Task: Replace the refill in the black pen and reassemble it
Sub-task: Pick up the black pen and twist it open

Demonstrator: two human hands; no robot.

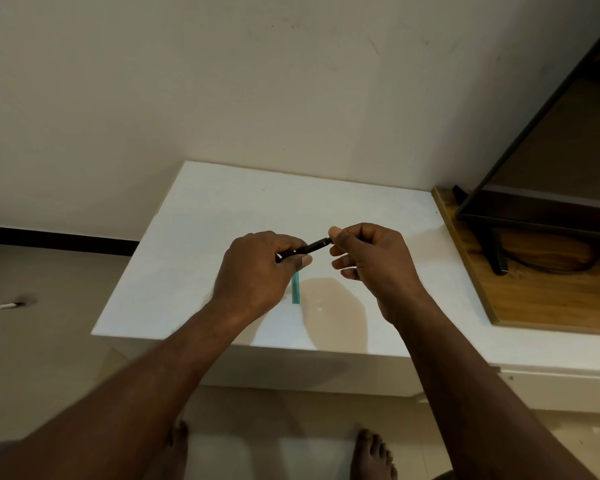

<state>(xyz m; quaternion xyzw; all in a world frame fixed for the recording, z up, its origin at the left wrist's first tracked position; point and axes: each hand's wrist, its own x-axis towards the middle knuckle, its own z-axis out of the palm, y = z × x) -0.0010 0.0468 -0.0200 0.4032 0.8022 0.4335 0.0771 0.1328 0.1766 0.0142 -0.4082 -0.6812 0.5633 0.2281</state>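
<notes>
- Left hand point(257, 268) grips the black pen point(307, 249) above the white bench point(222, 209), fingers curled.
- Right hand point(368, 258) pinches the pen's raised end.
- Teal stick point(295, 289) lies on the bench underneath, partly hidden.

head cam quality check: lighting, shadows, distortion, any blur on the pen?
Head view: dim, warm light; hands cast soft shadows on the white table near the teal item. Wide-angle bend shows at the edges. Black pen small, slightly soft, between left hand and right hand.
</notes>
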